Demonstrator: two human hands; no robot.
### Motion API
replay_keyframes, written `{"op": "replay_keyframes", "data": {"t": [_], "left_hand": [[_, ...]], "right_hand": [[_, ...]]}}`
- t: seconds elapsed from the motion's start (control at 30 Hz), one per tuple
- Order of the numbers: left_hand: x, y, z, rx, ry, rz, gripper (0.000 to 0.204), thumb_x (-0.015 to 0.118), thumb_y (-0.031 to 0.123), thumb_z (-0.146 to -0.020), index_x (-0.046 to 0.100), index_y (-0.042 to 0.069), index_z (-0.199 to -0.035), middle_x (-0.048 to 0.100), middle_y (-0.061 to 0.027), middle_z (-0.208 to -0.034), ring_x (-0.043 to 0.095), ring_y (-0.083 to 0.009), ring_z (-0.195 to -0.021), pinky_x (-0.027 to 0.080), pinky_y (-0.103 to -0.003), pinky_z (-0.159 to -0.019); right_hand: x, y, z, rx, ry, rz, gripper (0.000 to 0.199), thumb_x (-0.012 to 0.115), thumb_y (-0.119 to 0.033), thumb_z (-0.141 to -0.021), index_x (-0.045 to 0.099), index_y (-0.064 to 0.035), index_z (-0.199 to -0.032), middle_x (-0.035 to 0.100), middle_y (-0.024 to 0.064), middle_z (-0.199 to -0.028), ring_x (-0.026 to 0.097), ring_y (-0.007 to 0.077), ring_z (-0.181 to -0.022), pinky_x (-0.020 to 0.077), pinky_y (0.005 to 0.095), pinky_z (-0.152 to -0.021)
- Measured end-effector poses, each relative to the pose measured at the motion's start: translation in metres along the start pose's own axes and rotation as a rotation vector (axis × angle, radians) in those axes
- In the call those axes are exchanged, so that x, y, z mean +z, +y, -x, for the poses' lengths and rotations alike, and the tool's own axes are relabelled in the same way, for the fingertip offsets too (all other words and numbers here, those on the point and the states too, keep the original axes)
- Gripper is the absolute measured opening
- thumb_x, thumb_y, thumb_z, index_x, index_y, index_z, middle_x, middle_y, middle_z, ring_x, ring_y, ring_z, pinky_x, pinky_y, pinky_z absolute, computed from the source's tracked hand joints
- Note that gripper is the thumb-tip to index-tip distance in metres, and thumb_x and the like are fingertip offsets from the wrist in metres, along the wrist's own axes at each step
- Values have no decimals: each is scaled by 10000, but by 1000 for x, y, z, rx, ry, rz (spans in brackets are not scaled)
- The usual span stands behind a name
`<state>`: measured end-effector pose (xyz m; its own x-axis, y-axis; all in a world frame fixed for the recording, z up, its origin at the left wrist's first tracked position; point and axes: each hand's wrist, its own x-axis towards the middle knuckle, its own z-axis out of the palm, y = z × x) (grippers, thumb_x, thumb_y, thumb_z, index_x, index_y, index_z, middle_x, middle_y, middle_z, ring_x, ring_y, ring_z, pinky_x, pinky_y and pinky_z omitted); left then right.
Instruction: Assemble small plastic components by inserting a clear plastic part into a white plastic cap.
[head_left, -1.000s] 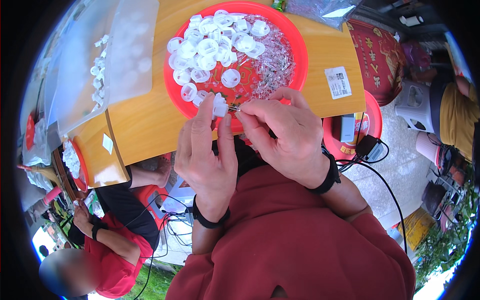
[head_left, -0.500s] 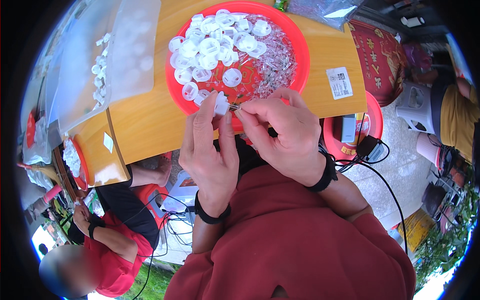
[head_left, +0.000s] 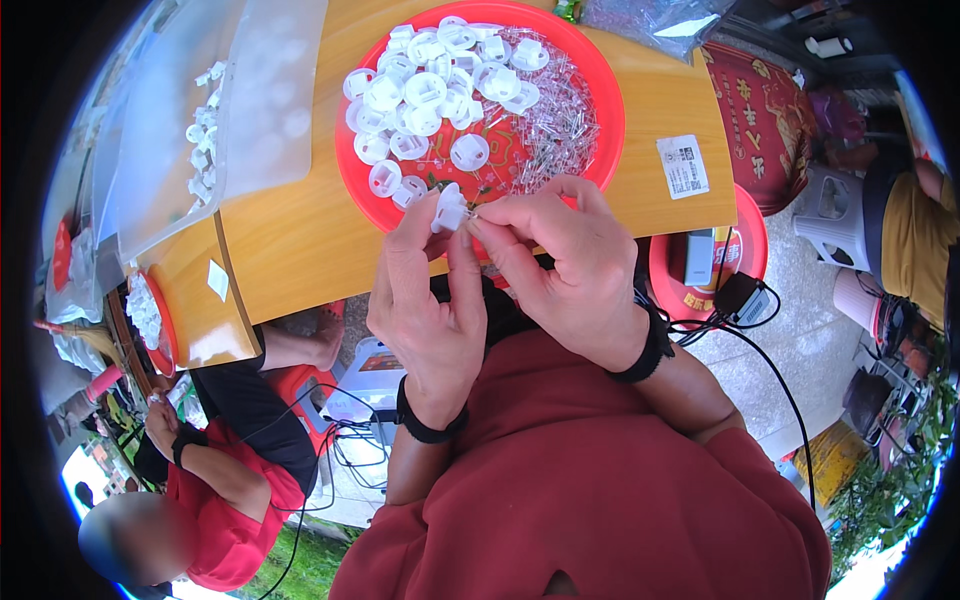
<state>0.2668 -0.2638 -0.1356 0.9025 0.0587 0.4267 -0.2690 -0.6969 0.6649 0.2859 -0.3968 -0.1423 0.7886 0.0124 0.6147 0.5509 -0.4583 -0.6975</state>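
My left hand pinches a white plastic part with a round disc and raised block, held over the near rim of a red round tray. Beside it, my right hand has thumb and forefinger closed on a thin clear pin-like piece, its end against the part. The fingertips hide how far in it sits. On the tray lie a heap of similar white plastic parts and, to their right, a pile of thin clear pin-like pieces.
A translucent plastic bin with small white pieces stands at left on the wooden table. At right are a white label and a lower red basin. A co-worker sits at lower left. A black cable hangs at right.
The white part has tilted and shifted slightly right in my left hand. My right fingertips have moved closer to it, and less of the clear piece shows between them.
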Motion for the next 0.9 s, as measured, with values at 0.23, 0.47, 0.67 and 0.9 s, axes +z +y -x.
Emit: {"op": "replay_keyframes", "data": {"t": [0.23, 0.47, 0.67, 0.9], "left_hand": [[-3, -3, 4, -111, -100, 264, 310, 653, -24, -900, 612, 15, -1204, 678, -124, -1067, 690, -187, -862, 552, -309, -764], [-5, -1, 9, -155, -106, 311, 289, 674, -17, -892, 608, 7, -1173, 669, -125, -1060, 695, -193, -873, 550, -307, -761], [-4, -1, 9, -81, -93, 282, 272, 677, -15, -891, 607, -3, -1154, 665, -129, -1058, 689, -202, -846, 549, -310, -740], [-4, -1, 8, 109, -99, 192, 279, 662, -46, -878, 599, -39, -1151, 664, -157, -1052, 681, -243, -839, 547, -317, -724]], "right_hand": [[-25, 7, -11, 355, -255, -466, 340, 795, -97, -789, 652, -10, -1085, 680, 96, -945, 638, 174, -704, 508, 289, -629], [-31, 15, -13, 291, -339, -425, 334, 783, -149, -813, 663, -70, -1115, 677, 69, -944, 634, 188, -710, 522, 306, -630], [-31, 11, -12, 355, -324, -483, 298, 775, -122, -819, 667, -69, -1091, 680, 67, -921, 651, 179, -730, 527, 292, -630], [-31, 13, -6, 319, -280, -479, 270, 775, -117, -820, 678, -63, -1066, 685, 73, -892, 654, 169, -724, 529, 281, -631]]}}
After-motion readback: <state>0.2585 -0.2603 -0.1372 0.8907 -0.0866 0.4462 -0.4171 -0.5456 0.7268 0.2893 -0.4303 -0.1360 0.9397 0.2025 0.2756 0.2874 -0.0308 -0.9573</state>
